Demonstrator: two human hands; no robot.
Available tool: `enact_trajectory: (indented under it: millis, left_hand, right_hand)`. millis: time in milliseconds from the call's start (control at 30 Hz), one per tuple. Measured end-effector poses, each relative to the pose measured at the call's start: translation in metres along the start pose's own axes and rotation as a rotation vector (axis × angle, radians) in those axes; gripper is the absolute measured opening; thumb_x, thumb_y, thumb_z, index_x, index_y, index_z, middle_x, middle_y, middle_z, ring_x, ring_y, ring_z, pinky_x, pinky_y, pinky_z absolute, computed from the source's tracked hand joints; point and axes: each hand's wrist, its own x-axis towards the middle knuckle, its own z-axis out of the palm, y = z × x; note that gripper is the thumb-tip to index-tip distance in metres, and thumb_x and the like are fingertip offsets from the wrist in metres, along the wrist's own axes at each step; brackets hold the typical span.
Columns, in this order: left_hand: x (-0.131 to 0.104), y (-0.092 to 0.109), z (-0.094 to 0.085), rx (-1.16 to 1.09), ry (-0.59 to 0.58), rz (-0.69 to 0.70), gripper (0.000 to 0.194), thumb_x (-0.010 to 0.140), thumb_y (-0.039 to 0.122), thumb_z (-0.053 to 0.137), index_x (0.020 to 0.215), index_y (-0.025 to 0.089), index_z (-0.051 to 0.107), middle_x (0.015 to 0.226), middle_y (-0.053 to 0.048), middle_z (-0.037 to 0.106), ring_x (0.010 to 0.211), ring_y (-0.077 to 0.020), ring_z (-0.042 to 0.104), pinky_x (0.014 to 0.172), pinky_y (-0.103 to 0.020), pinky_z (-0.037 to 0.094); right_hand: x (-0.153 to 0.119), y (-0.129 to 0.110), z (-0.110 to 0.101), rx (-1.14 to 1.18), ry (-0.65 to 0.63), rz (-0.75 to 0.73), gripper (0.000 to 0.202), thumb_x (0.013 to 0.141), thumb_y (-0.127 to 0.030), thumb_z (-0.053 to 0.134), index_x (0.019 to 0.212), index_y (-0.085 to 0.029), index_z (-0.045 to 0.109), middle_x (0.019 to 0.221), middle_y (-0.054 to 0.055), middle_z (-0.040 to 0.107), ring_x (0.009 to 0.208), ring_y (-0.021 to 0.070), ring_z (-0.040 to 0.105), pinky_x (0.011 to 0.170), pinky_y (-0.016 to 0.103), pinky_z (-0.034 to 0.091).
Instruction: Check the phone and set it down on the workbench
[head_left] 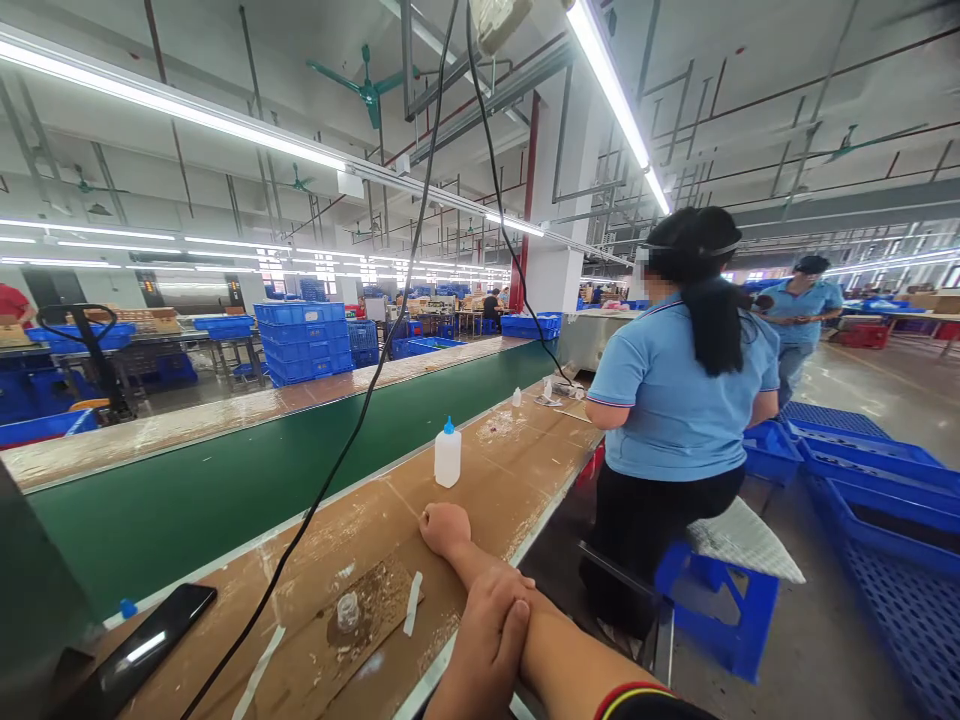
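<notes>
My right hand (pixel 446 528) rests as a closed fist on the brown worktop, and nothing shows in it. Its forearm comes in from the lower right, with a dark sleeve trimmed in red and yellow. My left hand (pixel 489 618) lies across that forearm, fingers wrapped over it. Just beyond the fist stands an upright white squeeze bottle (pixel 448 458) with a blue tip. To the left, a small clear jar (pixel 347 611) sits on a stained board (pixel 379 600) strewn with flakes. A strip of white tape (pixel 412 603) is stuck at that board's right edge.
A black phone (pixel 150 640) lies at the lower left. A black cable (pixel 352 410) hangs across the view. Beyond the worktop runs a green conveyor belt (pixel 225 490). A co-worker in a light blue shirt (pixel 682 390) is at right, near a blue stool (pixel 720 600) and blue crates (pixel 877 480).
</notes>
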Motion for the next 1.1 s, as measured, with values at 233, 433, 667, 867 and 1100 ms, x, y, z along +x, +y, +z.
enact_trajectory:
  millis: [233,433,667,867,1100]
  left_hand:
    - [-0.006,-0.014,0.012,-0.074,0.147,0.007,0.033,0.109,0.044,0.043,0.106,0.018,0.064,0.117,-0.007,0.068,0.116,-0.0164,0.063,0.103,-0.029,0.047]
    - [-0.005,-0.007,0.013,-0.033,0.163,0.036,0.035,0.110,0.042,0.040,0.099,0.018,0.063,0.115,-0.007,0.069,0.112,-0.0155,0.064,0.100,-0.027,0.047]
    - [-0.008,-0.018,0.019,-0.089,0.225,-0.003,0.035,0.109,0.044,0.043,0.106,0.017,0.065,0.119,-0.011,0.069,0.115,-0.0193,0.064,0.105,-0.033,0.050]
    - [-0.006,-0.012,0.017,-0.058,0.195,0.029,0.040,0.108,0.048,0.042,0.099,0.017,0.066,0.117,-0.010,0.070,0.113,-0.0208,0.066,0.102,-0.033,0.052]
    - [-0.004,-0.001,0.016,-0.086,0.265,-0.059,0.053,0.106,0.061,0.043,0.112,0.018,0.073,0.116,-0.011,0.071,0.114,-0.0230,0.065,0.107,-0.036,0.050]
  right_hand:
    - [0.001,0.000,-0.002,0.008,-0.005,0.000,0.036,0.106,-0.030,0.045,0.111,-0.020,0.079,0.114,0.010,0.072,0.106,0.0264,0.070,0.089,0.032,0.054]
    - [0.000,0.000,-0.001,0.002,-0.010,-0.003,0.036,0.106,-0.030,0.045,0.113,-0.019,0.078,0.115,0.010,0.072,0.107,0.0270,0.070,0.090,0.033,0.054]
    - [-0.001,0.000,0.000,0.003,0.001,-0.012,0.037,0.106,-0.030,0.045,0.112,-0.019,0.079,0.114,0.011,0.072,0.108,0.0266,0.070,0.090,0.032,0.054]
    - [0.001,0.000,-0.003,0.004,-0.003,-0.010,0.037,0.105,-0.031,0.045,0.114,-0.019,0.079,0.114,0.012,0.072,0.108,0.0267,0.070,0.090,0.033,0.054]
    - [-0.004,-0.003,-0.009,0.021,0.004,-0.017,0.037,0.104,-0.030,0.046,0.113,-0.018,0.079,0.114,0.012,0.072,0.107,0.0273,0.071,0.092,0.035,0.056]
